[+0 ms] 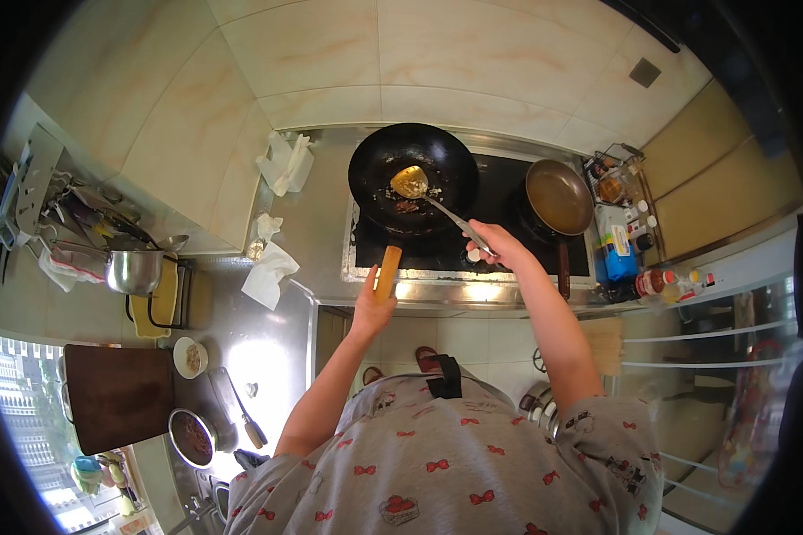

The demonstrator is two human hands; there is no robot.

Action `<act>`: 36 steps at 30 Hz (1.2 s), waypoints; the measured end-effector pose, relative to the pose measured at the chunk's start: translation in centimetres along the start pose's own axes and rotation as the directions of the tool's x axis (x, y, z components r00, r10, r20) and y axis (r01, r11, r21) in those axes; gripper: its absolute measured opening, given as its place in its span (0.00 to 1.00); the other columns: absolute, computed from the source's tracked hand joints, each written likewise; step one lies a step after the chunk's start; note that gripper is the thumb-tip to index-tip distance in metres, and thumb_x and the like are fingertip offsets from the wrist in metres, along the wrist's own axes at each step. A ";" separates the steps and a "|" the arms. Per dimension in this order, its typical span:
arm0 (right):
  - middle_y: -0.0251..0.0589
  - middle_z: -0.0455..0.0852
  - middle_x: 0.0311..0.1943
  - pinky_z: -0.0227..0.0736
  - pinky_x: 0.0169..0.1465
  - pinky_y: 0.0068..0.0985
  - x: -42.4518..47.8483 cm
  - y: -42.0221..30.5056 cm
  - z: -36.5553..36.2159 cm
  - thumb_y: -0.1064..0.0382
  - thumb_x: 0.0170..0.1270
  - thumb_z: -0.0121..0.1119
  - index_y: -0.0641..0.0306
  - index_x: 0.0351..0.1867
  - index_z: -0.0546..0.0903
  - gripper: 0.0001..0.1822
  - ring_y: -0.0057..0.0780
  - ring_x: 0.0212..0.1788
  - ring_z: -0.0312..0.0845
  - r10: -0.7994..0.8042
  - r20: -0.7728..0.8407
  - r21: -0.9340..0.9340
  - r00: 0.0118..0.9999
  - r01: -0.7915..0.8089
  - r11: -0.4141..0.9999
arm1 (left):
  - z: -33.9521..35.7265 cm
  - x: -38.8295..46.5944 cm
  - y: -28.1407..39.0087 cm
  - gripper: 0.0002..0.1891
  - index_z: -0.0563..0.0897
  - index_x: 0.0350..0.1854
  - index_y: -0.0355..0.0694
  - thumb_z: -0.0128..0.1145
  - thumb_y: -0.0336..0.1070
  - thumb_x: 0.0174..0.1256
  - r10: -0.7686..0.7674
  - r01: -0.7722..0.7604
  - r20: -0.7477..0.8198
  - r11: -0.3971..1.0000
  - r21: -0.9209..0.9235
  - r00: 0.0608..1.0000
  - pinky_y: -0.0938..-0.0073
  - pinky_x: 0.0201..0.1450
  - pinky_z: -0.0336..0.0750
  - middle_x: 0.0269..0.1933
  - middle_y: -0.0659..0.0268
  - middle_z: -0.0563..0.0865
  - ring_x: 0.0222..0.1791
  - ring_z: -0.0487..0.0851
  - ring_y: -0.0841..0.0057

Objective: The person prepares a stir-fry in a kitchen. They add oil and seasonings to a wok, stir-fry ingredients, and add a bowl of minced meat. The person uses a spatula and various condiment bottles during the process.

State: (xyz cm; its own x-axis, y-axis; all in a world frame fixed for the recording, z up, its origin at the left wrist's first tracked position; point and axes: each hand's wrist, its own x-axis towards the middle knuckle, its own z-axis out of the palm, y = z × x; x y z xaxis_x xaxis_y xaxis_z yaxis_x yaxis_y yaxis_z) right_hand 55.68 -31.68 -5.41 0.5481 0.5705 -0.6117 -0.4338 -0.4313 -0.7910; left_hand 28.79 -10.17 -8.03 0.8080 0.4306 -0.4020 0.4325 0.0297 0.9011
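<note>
A black wok [381,160] sits tilted on the left part of the black cooktop [495,175]. My left hand [373,307] is closed around the wok's wooden handle [389,271]. In my right hand [498,244] is the metal handle of a wok spatula [411,182], its golden-looking blade inside the wok. Small pale chopped bits lie on the blade and around it, and a reddish-brown clump [407,206] lies just below it in the wok.
A brown frying pan [559,197] stands on the right burner, handle towards me. Bottles [656,282] and a wire rack [609,177] are beyond it. On the left counter are a bowl [191,357], a cleaver [231,401], a metal pot [193,438] and a dark cutting board [120,399].
</note>
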 end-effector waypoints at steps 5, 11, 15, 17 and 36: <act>0.52 0.87 0.32 0.77 0.41 0.45 -1.4 -5.1 3.6 0.56 0.69 0.59 0.64 0.41 0.82 0.12 0.51 0.34 0.85 -0.472 -0.157 -0.861 0.868 0.114 0.495 | -0.5 1.1 -2.6 0.42 0.60 0.79 0.52 0.61 0.28 0.60 0.335 -0.301 -0.098 0.918 0.259 0.937 0.70 0.49 0.79 0.52 0.58 0.86 0.45 0.86 0.67; 0.47 0.85 0.33 0.82 0.37 0.36 -9.7 -8.7 8.7 0.67 0.60 0.60 0.65 0.52 0.80 0.17 0.41 0.35 0.87 -0.570 0.085 -0.958 0.817 -0.091 -0.273 | -2.3 0.3 -0.9 0.36 0.69 0.74 0.54 0.60 0.28 0.61 0.287 -0.262 -0.040 0.918 0.298 0.957 0.66 0.62 0.74 0.61 0.53 0.83 0.60 0.82 0.57; 0.43 0.85 0.33 0.81 0.33 0.28 -9.2 -6.6 11.3 0.67 0.58 0.60 0.64 0.61 0.79 0.26 0.34 0.31 0.86 -0.608 0.220 -0.866 0.763 -0.133 -0.481 | -3.0 0.2 -0.1 0.32 0.73 0.71 0.60 0.58 0.31 0.63 0.241 -0.235 0.028 0.901 0.366 0.970 0.63 0.59 0.76 0.57 0.50 0.85 0.56 0.84 0.54; 0.44 0.85 0.31 0.82 0.32 0.30 -7.2 -6.4 12.4 0.67 0.58 0.60 0.64 0.59 0.80 0.24 0.36 0.30 0.86 -0.634 0.222 -0.895 0.741 -0.103 -0.434 | -3.2 0.4 -0.4 0.31 0.73 0.71 0.62 0.58 0.33 0.63 0.273 -0.261 0.024 0.889 0.375 0.962 0.62 0.57 0.77 0.55 0.50 0.86 0.54 0.84 0.53; 0.46 0.88 0.35 0.81 0.39 0.38 -11.8 -12.8 9.2 0.61 0.66 0.58 0.52 0.47 0.83 0.10 0.42 0.39 0.87 -0.490 0.088 -0.933 0.867 -0.101 -0.346 | -3.9 0.5 0.2 0.33 0.72 0.70 0.66 0.55 0.31 0.60 0.236 -0.235 0.051 0.873 0.428 0.970 0.56 0.53 0.79 0.49 0.53 0.87 0.49 0.84 0.53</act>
State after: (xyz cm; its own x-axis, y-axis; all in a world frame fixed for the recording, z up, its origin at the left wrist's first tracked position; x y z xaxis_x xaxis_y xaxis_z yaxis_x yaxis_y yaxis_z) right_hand 48.14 -26.47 12.03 0.6252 0.7675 -0.1415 0.7617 -0.5606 0.3249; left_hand 27.74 -6.40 -7.45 0.9066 0.3793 -0.1852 0.3588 -0.4614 0.8114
